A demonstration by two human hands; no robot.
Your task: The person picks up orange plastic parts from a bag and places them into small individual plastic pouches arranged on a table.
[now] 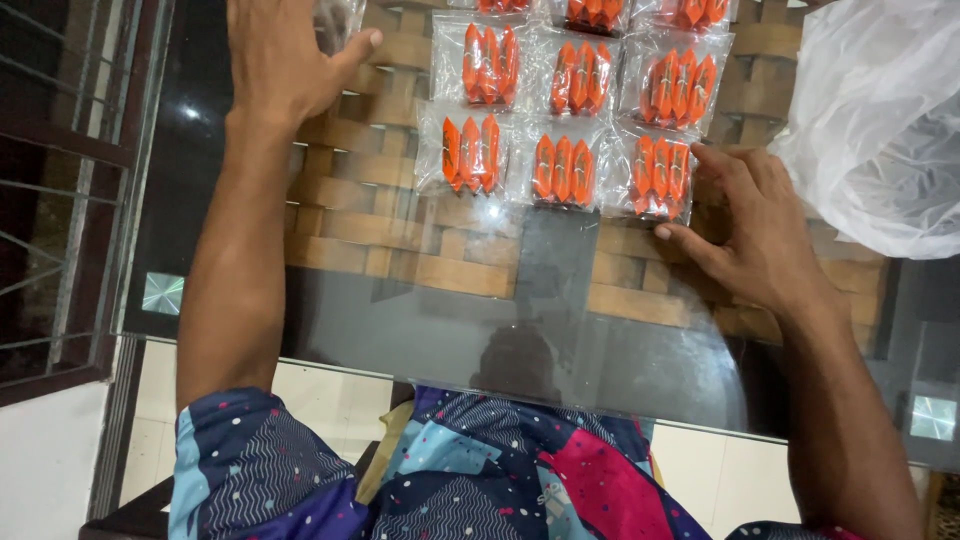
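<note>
Your right hand (755, 235) lies open, fingertips touching the nearest-right clear packet of orange pieces (660, 175), squaring it into the packet grid (570, 110) on the counter (450, 300). Left of the grid, your left hand (285, 60) seems to pinch another packet (335, 20).

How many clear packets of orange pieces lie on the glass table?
9 visible: three in the near row, three in the middle row, three cut off at the top edge. More may lie beyond the frame.
</note>
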